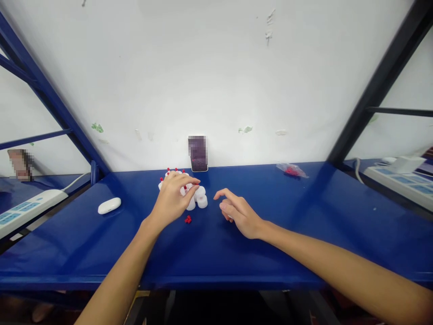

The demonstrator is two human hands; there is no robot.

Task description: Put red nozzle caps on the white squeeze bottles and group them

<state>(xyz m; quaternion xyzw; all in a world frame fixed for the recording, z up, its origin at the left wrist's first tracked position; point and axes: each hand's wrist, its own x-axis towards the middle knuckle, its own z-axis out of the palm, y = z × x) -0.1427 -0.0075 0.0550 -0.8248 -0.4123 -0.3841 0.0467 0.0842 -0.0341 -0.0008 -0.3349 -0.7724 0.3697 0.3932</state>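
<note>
Several small white bottles [202, 201] stand in a cluster left of the middle of the blue table, some with red tips. My left hand [172, 198] hangs over them and hides part of the group; its thumb and index finger are pinched at a small red piece. Just in front of the bottles lies a little pile of red pieces [188, 219]. To their right, my right hand [241, 215] hovers over the table with index finger and thumb apart and the other fingers curled. A pale spot shows under those fingers, too small to identify.
A phone [199, 155] leans on the white wall behind the bottles. On the blue table [216, 262], a white case [109, 206] lies left and a clear bag of red pieces [292, 170] lies back right. Power strips [30, 208] sit beyond the frame posts.
</note>
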